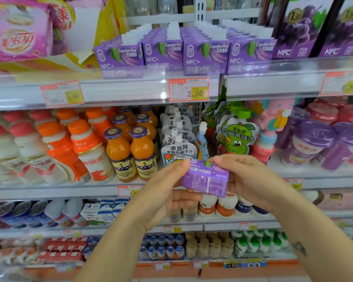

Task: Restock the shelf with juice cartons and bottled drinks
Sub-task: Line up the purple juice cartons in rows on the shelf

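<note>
Head view: both hands grip one purple juice carton (pixel 205 179) mid-frame, left hand (pixel 167 192) on its left end, right hand (pixel 247 180) on its right. Matching carton rows (pixel 183 53) upper centre look nearly full. This carton not yet shelved.

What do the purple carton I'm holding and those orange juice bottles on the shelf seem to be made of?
The purple carton looks like coated paperboard: flat printed faces, sharp folded edges, slight sheen. The orange juice bottles are clear plastic or glass, I cannot tell which: juice shows through glossy walls, with foil-like purple caps.
</note>
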